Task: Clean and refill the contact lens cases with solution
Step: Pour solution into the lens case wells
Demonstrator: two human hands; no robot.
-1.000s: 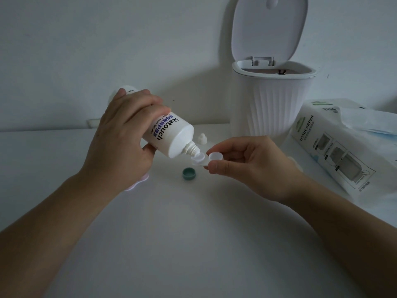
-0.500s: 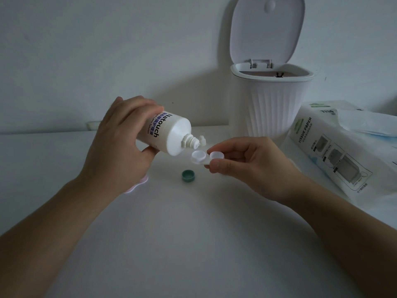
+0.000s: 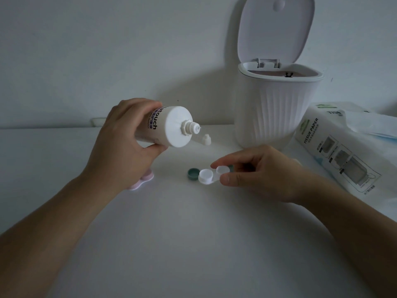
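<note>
Left hand grips solution bottle; right hand pinches lens case.

The white plastic solution bottle, at about ten o'clock from the frame's centre, bears the dark letters "atouch" along its side, the start of the word hidden by fingers; smaller purple characters beside it are unreadable. At three o'clock, the white plastic-wrapped tissue pack reads "TISSUE PAPER", with finer print below too small to read.
</note>
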